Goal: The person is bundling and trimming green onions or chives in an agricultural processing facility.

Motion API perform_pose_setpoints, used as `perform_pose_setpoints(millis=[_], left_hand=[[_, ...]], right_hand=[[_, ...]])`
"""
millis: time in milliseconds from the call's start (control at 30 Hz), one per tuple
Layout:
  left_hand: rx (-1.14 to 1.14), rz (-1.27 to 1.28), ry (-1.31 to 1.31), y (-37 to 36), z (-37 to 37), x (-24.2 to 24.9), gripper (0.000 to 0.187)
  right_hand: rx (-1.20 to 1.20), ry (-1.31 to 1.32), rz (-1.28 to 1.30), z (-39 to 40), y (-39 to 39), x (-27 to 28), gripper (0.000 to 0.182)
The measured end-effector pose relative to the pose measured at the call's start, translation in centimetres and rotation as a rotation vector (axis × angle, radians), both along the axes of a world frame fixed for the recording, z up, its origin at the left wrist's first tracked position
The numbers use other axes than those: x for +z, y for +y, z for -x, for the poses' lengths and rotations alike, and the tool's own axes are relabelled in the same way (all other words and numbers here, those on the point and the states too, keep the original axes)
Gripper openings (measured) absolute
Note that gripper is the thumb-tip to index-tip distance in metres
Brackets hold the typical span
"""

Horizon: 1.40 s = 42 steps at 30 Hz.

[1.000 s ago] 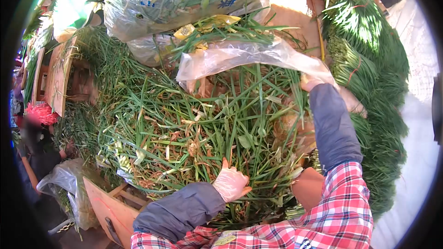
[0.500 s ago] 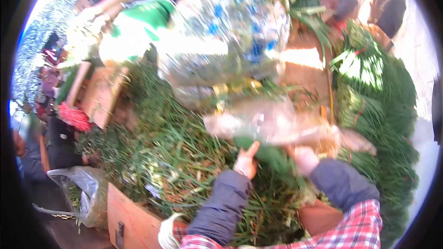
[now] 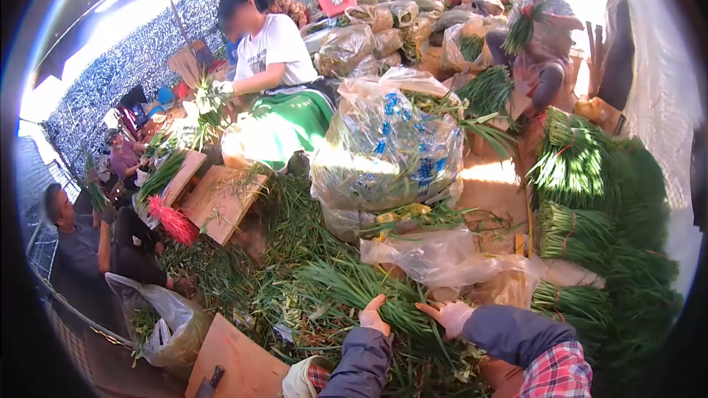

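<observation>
A loose bunch of green chives (image 3: pixel 346 284) stretches across the pile in front of me. My left hand (image 3: pixel 375 317) is closed around it from the near side, thumb up on top of the leaves. To the right, my right hand (image 3: pixel 451 317) rests against the lower part of the same bunch, its fingers stretched out towards the left hand. It appears to wear a pale glove. Some fingertips of both hands are hidden among the leaves. Just beyond the bunch lies a crumpled clear plastic bag (image 3: pixel 431 254).
Tied chive bundles (image 3: pixel 575 228) are stacked along the right. A large clear bag (image 3: pixel 387 147) stands ahead. Leaf scraps (image 3: pixel 258 280) cover the ground. A knife (image 3: pixel 214 379) lies on a board (image 3: pixel 240 354) at lower left, near a plastic sack (image 3: pixel 173 324). Several people sit nearby, one in a white shirt (image 3: pixel 276 51).
My view has tilted up and steadied, showing more people and bags behind. The chive bunch now reaches further left from my hands, and my right hand's fingers show more clearly.
</observation>
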<state>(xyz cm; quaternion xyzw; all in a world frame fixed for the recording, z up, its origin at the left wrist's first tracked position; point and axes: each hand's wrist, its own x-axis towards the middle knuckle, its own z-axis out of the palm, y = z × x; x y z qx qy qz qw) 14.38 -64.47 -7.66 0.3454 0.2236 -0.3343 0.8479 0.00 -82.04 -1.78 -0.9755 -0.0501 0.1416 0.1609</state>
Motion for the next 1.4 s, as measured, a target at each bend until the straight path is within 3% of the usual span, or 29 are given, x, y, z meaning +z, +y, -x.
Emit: perform_pose_setpoints(millis=[67, 100, 167, 200, 267, 333, 367, 467, 567, 600, 667, 700, 733, 800, 867, 967, 1000, 1033, 1100, 1200, 1300, 1400], left_hand=[[0.038, -0.089, -0.096, 0.7, 1.2, 3.4, 0.029], [0.070, -0.131, -0.173, 0.8, 1.9, 6.6, 0.029], [0.107, -0.136, -0.470, 1.1, 2.0, 9.8, 0.032], [0.064, -0.014, -0.512, 1.5, 1.8, 11.7, 0.043], [0.056, -0.056, -0.653, 1.6, 2.7, 17.1, 0.035], [-0.019, -0.050, -0.817, 2.7, 2.9, 21.4, 0.028], [-0.030, -0.150, -0.920, 3.3, 3.5, 24.0, 0.026], [-0.069, -0.135, -1.028, 5.0, 4.8, 28.9, 0.030], [-0.206, -0.092, -1.025, 5.7, 6.2, 29.9, 0.041], [-0.372, -0.066, -1.002, 6.1, 5.5, 27.6, 0.065], [-0.485, 0.055, -0.929, 6.5, 4.7, 23.2, 0.093], [-0.558, 0.092, -0.821, 6.8, 4.0, 20.4, 0.109], [-0.586, 0.070, -0.879, 6.9, 4.2, 18.6, 0.112], [-0.562, 0.126, -0.942, 7.1, 4.3, 15.8, 0.107], [-0.541, 0.325, -0.725, 7.4, 5.3, 16.6, 0.099], [-0.528, 0.306, -0.594, 7.6, 6.7, 15.4, 0.090], [-0.524, 0.273, -0.607, 7.9, 7.3, 15.7, 0.090], [-0.581, 0.238, -0.613, 8.5, 7.7, 16.0, 0.080], [-0.585, 0.223, -0.702, 9.8, 9.0, 17.8, 0.083], [-0.612, 0.078, -0.772, 13.4, 9.8, 20.6, 0.085], [-0.485, -0.030, -0.717, 17.9, 10.9, 22.7, 0.073], [-0.843, 0.165, -0.531, 20.5, 11.2, 19.1, 0.066]], right_hand=[[-0.035, 0.321, -0.147, -0.3, -1.3, 4.5, 0.085], [-0.032, 0.081, -0.234, -0.3, -3.7, 2.0, 0.086], [-0.370, 0.141, -0.316, 0.2, -4.2, 8.4, 0.083], [-0.545, 0.139, -0.375, 0.5, -4.1, 12.7, 0.082], [-0.381, -0.259, -0.697, 1.1, -5.1, 11.0, 0.090], [-0.344, -0.249, -0.863, 1.3, -1.8, 16.4, 0.104], [-0.256, -0.313, -0.851, 1.2, 0.0, 17.2, 0.109], [-0.048, -0.505, -0.853, -0.1, 4.6, 18.6, 0.121], [-0.007, -0.655, -1.011, -1.4, 9.1, 17.7, 0.121], [-0.061, -0.525, -1.186, -1.8, 9.9, 16.3, 0.117], [-0.194, -0.230, -1.515, -2.6, 11.0, 11.8, 0.109], [-0.236, -0.257, -1.470, -2.5, 11.4, 9.6, 0.105], [-0.277, -0.286, -1.425, -2.3, 11.7, 7.7, 0.101], [-0.342, -0.348, -1.413, -1.7, 12.2, 7.0, 0.097], [-0.403, -0.406, -1.482, -1.0, 13.1, 8.1, 0.096], [-0.691, -0.144, -2.183, -2.7, 12.2, 8.3, 0.058], [-0.626, -0.375, -1.614, -2.0, 12.0, 8.3, 0.050], [-0.652, -0.419, -1.541, -1.3, 11.8, 8.3, 0.049], [-0.682, -0.602, -1.420, -0.9, 12.4, 9.2, 0.047], [-0.830, -0.770, -1.358, -1.0, 10.7, 9.6, 0.045], [-0.934, -0.862, -1.613, 0.3, 9.9, 14.8, 0.035], [-0.812, -1.053, -1.845, 1.2, 9.9, 18.5, 0.033]])
